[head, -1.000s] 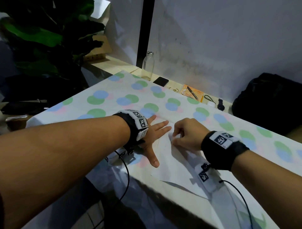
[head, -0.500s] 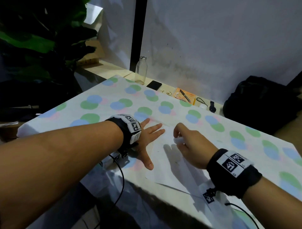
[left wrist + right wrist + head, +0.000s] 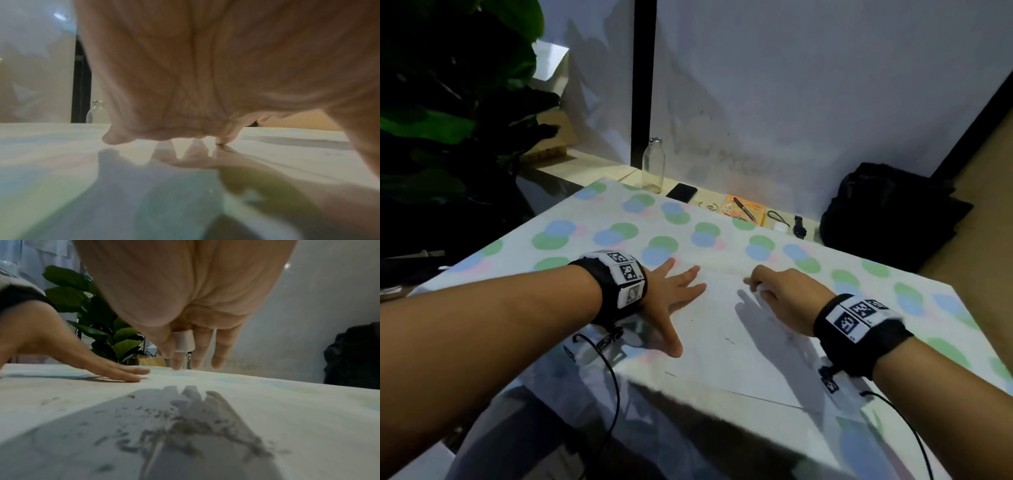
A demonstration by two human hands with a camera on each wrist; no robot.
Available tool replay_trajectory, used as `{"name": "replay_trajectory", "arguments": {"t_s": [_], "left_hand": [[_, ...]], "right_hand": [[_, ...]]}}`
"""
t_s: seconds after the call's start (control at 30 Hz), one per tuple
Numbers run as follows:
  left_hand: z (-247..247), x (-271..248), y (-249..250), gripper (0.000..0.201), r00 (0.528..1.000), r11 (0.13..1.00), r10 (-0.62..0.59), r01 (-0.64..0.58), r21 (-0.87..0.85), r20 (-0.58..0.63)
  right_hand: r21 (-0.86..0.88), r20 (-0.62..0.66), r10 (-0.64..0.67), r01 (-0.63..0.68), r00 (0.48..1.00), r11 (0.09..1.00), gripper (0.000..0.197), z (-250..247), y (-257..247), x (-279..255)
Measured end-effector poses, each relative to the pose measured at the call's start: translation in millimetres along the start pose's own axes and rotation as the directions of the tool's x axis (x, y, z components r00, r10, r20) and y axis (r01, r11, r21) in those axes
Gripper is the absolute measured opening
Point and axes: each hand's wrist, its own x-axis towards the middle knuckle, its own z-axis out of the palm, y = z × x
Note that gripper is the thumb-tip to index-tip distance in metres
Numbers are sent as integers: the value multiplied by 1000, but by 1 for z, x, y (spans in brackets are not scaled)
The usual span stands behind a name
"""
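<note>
A white sheet of paper (image 3: pixel 722 335) lies on the dotted tablecloth (image 3: pixel 619 233) near the table's front edge. My left hand (image 3: pixel 671 294) lies flat with fingers spread on the sheet's left edge and presses it down; it also shows in the right wrist view (image 3: pixel 115 369). My right hand (image 3: pixel 780 291) hovers at the sheet's far edge, its thumb and forefinger pinching a small white eraser-like block (image 3: pixel 184 341). Dark crumbs speckle the paper (image 3: pixel 246 402) under that hand's shadow.
Along the far wall stand a glass bottle (image 3: pixel 653 166), a black phone (image 3: pixel 682 192), an orange notebook with a pen (image 3: pixel 744 209) and a black watch (image 3: pixel 799 228). A black bag (image 3: pixel 890 216) sits at the right. A leafy plant (image 3: pixel 448 120) fills the left.
My right hand has slid to the right along the sheet's far edge, away from my left hand. The left hand has stayed flat on the paper.
</note>
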Motion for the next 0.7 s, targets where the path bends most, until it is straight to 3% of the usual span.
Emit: {"name": "replay_trajectory", "arguments": {"t_s": [0.17, 0.23, 0.33, 0.4, 0.47, 0.53, 0.6, 0.67, 0.7], "left_hand": [[12, -2, 21, 104, 994, 998, -65, 65, -3, -83], [25, -5, 35, 111, 994, 998, -57, 59, 12, -92], [45, -22, 73, 124, 992, 997, 80, -78, 24, -95], [50, -36, 104, 117, 959, 968, 250, -252, -3, -131], [49, -44, 124, 112, 923, 935, 337, -351, -51, -187], [45, -38, 124, 115, 929, 961, 252, -274, -44, -269], [42, -25, 111, 123, 949, 998, 40, -56, -43, -312], [43, -11, 103, 127, 956, 987, -141, 115, -115, -257], [44, -7, 105, 128, 959, 978, -169, 135, -157, -229]], "right_hand": [[-57, 109, -51, 57, 993, 997, 14, 11, -16, 23], [-56, 123, -34, 42, 992, 998, 13, 12, -18, 26], [-56, 143, -47, 56, 989, 997, 11, 10, -20, 27], [-49, 151, -49, 58, 987, 997, 10, 9, -19, 26], [-37, 155, -45, 51, 987, 998, 10, 9, -19, 25], [-40, 157, -30, 37, 987, 999, 8, 8, -21, 25], [-51, 151, -27, 35, 988, 998, 9, 7, -23, 26], [-56, 145, -25, 33, 989, 998, 7, 6, -25, 28], [-57, 145, -26, 34, 989, 998, 8, 6, -25, 29]]}}
